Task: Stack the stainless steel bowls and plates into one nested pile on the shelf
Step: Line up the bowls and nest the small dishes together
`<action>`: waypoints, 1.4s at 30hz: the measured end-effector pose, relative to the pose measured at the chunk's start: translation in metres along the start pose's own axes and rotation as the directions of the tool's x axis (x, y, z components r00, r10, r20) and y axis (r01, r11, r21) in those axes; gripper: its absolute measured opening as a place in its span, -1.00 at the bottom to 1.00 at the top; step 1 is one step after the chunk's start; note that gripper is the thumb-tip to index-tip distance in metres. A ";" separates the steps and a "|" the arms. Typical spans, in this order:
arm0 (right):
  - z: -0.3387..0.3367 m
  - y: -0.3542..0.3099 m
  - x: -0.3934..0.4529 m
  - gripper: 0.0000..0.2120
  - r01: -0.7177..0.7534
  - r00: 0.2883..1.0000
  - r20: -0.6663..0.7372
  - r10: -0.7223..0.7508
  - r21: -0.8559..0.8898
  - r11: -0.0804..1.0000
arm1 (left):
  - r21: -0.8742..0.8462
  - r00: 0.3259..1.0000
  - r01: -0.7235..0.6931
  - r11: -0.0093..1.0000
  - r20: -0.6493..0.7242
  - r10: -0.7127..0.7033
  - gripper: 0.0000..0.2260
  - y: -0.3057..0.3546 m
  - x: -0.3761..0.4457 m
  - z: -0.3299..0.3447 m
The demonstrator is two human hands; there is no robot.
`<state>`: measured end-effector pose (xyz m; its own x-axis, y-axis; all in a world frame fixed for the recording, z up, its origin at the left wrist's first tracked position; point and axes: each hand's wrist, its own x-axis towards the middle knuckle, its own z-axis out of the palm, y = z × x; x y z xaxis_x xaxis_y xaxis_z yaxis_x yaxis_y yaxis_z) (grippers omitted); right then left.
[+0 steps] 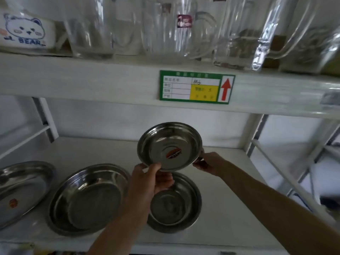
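A small steel bowl (170, 144) with a red sticker inside is held in the air, tilted toward me, above the white shelf (230, 208). My left hand (150, 181) grips its near left rim and my right hand (207, 162) grips its right rim. Directly below it a second steel bowl (176, 205) rests on the shelf, partly hidden by my left hand. Left of that lies a wide steel plate (86, 197) with a smaller dish nested in it. An oval steel plate (20, 190) with a red sticker lies at the far left edge.
The upper shelf board (92, 80) carries a green price label (196, 87) and hangs close above the lifted bowl. Glass pitchers (165, 28) and a bear-print bowl (25, 32) stand on it. A white upright post (255, 133) bounds the shelf on the right.
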<state>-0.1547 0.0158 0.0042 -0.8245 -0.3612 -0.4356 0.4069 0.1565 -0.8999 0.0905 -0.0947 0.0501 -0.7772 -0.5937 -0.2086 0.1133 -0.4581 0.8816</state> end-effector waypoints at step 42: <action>-0.240 0.127 -0.088 -0.75 -0.053 0.854 -0.457 0.248 0.398 0.916 | 0.083 0.875 0.482 0.872 -0.097 -0.474 -0.61 -0.230 0.021 0.131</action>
<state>-0.1255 0.2882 -0.0758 -0.7829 0.1504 -0.6037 0.5732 -0.2030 -0.7939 -0.0331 0.0852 -0.1019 -0.6741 -0.3663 -0.6414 -0.3271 -0.6306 0.7038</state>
